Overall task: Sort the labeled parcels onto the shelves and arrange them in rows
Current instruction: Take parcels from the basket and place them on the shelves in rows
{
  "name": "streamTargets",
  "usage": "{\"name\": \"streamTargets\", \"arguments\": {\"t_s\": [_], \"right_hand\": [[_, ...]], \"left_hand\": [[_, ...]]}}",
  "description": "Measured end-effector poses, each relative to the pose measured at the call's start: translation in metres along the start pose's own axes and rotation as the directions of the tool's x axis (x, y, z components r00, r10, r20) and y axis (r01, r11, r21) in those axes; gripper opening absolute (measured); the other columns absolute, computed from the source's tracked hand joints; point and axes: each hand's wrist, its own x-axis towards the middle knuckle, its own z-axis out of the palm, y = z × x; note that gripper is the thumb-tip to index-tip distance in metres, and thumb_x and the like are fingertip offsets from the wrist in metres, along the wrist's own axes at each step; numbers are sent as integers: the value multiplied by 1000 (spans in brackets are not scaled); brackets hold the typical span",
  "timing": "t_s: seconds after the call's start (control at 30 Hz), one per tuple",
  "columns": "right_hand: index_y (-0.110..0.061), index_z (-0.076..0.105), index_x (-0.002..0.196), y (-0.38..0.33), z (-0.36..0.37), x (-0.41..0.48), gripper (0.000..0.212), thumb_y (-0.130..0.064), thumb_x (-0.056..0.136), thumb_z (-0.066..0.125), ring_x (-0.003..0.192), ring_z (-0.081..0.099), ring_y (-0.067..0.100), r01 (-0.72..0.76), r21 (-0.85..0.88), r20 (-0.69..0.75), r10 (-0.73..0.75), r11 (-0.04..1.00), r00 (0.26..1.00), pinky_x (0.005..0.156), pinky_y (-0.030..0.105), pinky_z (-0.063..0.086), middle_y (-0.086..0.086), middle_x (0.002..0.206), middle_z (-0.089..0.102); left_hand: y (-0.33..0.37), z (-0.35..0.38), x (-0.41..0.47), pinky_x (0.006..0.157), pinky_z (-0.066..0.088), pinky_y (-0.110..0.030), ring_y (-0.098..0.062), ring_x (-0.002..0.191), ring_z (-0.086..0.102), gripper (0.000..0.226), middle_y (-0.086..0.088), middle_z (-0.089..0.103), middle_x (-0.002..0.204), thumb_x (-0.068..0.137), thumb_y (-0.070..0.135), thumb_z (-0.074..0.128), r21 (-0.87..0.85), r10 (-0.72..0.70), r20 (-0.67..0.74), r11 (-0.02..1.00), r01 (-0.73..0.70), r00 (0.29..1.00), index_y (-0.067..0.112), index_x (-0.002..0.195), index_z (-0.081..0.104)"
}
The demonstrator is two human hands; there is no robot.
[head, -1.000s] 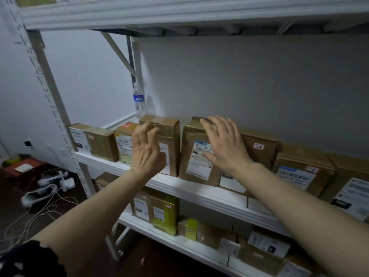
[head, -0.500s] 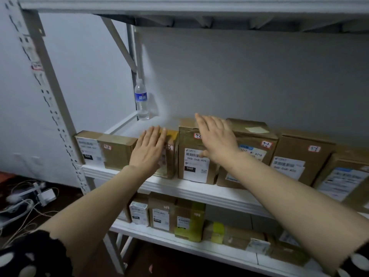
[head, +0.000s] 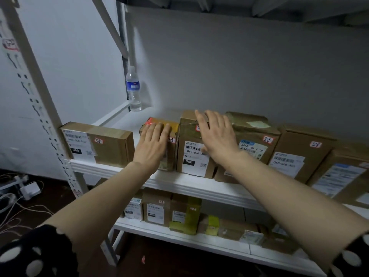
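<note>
On shelf (head: 119, 170): brown taped parcels (head: 191, 154), white barcode labels, upright row.

Six brown cardboard parcels with white labels (head: 195, 152) line the white metal shelf (head: 111, 169), roughly seven more, dim and hard to count, fill the lower white shelf (head: 179, 236), plus one clear plastic water bottle (head: 134, 90) and two hands, the left hand (head: 151, 145) and the right hand (head: 217, 136).
</note>
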Motion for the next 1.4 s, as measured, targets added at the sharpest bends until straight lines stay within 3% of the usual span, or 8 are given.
{"name": "streamTargets", "arguments": {"t_s": [0.23,0.4,0.57,0.77,0.87,1.03,1.3,1.4], "right_hand": [[-12,-8,151,3,-3,-1,113,-32,78,75,144,10,31,-2,-2,26,2,1000,1000,117,44,3,16,155,11],[-12,-9,151,-3,-8,-5,121,-47,73,76,146,4,31,15,0,-24,-15,1000,1000,117,47,0,18,157,3],[-6,46,136,-31,-2,-1,108,-38,44,91,126,48,36,182,-16,-349,-176,983,921,110,50,21,20,134,51],[-7,69,106,-110,5,17,61,-9,48,86,101,66,31,339,52,-335,-304,939,892,98,43,45,14,109,68],[-3,63,115,-154,6,36,59,-4,59,81,105,63,37,315,94,-212,-290,944,933,103,48,40,23,117,62],[-10,12,150,-206,10,68,58,-17,100,39,142,20,35,215,9,72,-215,977,974,117,45,-6,25,154,15],[-3,12,149,-228,18,81,55,-6,97,30,138,26,33,145,-4,136,-143,989,980,117,44,-1,21,149,27],[-3,14,148,-227,22,84,62,-10,88,-1,135,30,34,119,11,121,-120,993,985,116,43,2,21,146,31]], "left_hand": [[3,-5,-1,119,4,-43,-37,143,14,94,-20,22,151,82,11,66,-36,-5,-8,999,4,1000,3,151,2],[-2,-19,-10,118,-6,-40,-32,147,-4,100,-18,1,157,87,20,62,9,-23,21,1000,23,1000,0,148,-14],[-38,-26,-31,117,-9,-41,-33,146,0,101,-18,6,156,81,19,64,-14,-153,-20,988,152,988,4,150,-8],[-115,-23,-58,119,-3,-44,-34,147,-2,88,-19,3,158,85,4,53,40,-287,33,958,285,957,8,151,-4],[-147,-16,-60,118,-4,-41,-32,147,-3,91,-16,-1,159,89,15,60,52,-250,90,968,246,964,11,151,-7],[-183,-2,-53,118,-4,-38,-28,148,-5,87,-12,-3,160,94,18,55,37,-112,122,993,108,986,15,152,-9],[-199,30,-40,119,2,-39,-29,145,15,69,-15,20,154,94,12,50,-43,-58,-13,997,58,998,16,151,12],[-197,38,-33,118,14,-41,-33,140,29,65,-18,34,148,88,8,58,-32,-62,-50,998,60,997,12,146,29]]}}
